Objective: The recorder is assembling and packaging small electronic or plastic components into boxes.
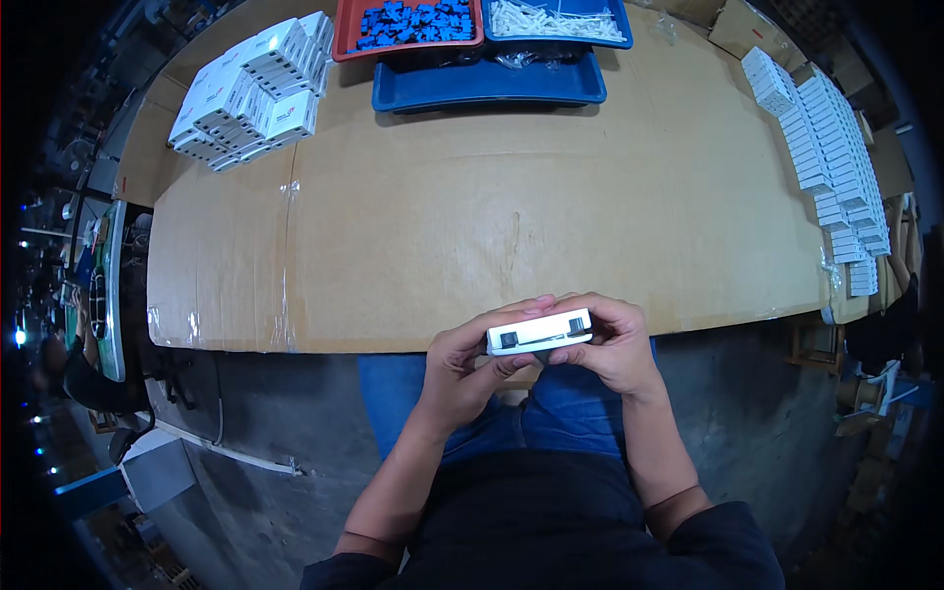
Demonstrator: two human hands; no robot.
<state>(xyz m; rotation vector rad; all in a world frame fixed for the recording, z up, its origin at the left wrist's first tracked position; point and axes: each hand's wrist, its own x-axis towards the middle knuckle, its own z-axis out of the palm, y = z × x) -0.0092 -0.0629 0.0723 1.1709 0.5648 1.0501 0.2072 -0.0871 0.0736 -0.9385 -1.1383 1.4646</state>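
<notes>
A small white rectangular plastic case [541, 333] is held up between both hands at the near edge of the table. Two dark square openings show on the side turned up to me, one near each end, with a thin dark slit between them. My left hand [464, 362] grips its left end, fingers behind and thumb along the lower edge. At the other end my right hand [621, 352] grips it in the same way, with its thumb tip below the case. The two thumbs nearly meet under the middle. Fingers behind the case are partly hidden.
Cardboard covers the table [413, 216]. At the far side stand a red bin [339, 34] of blue parts, a blue bin [625, 41] of white sticks and a blue tray [472, 91]. Similar white cases [231, 98] are stacked far left; more white pieces [836, 147] line the right edge.
</notes>
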